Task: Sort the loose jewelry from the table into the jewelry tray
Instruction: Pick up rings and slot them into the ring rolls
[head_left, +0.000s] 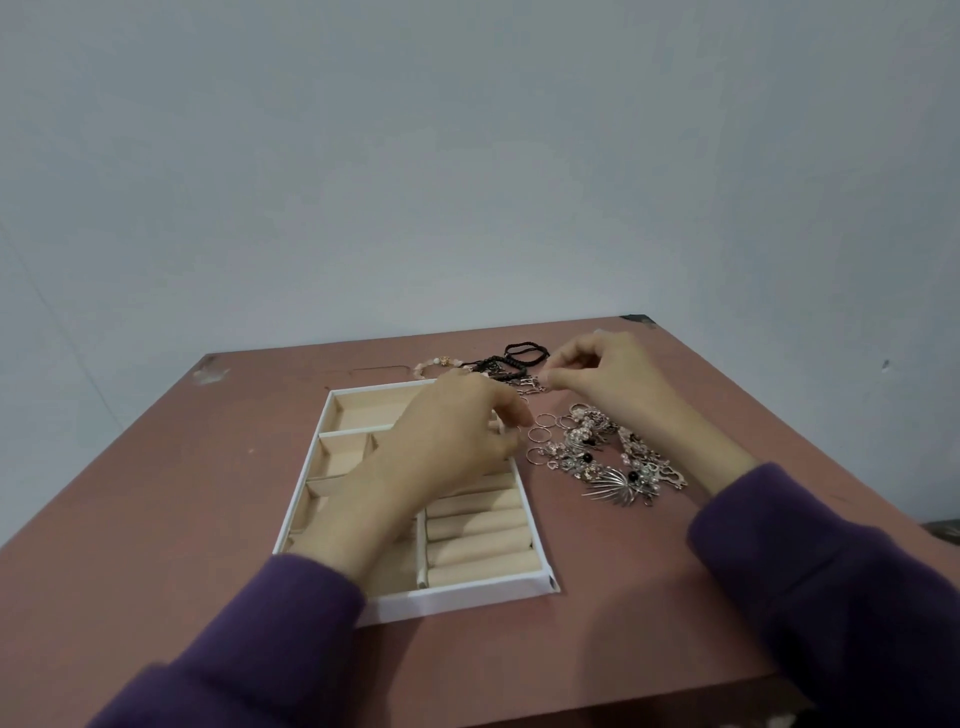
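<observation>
The jewelry tray (457, 597) has a white rim and beige velvet compartments, with ring rolls at its near right. My left hand (457, 431) hovers over the tray's middle. Its fingers curl at the tray's right edge beside several thin loose rings (540, 436), and I cannot tell whether it holds one. My right hand (608, 374) is behind the pile, with thumb and forefinger pinched on a small metal piece (543, 383) by the charm cluster. A heap of silver brooches and pendants (618, 462) lies right of the tray.
Black cord bracelets (524, 353) and a pink beaded bracelet (431, 365) lie behind the tray near the table's far edge. The reddish-brown table (156, 493) stands against a pale wall. Purple sleeves cover both forearms.
</observation>
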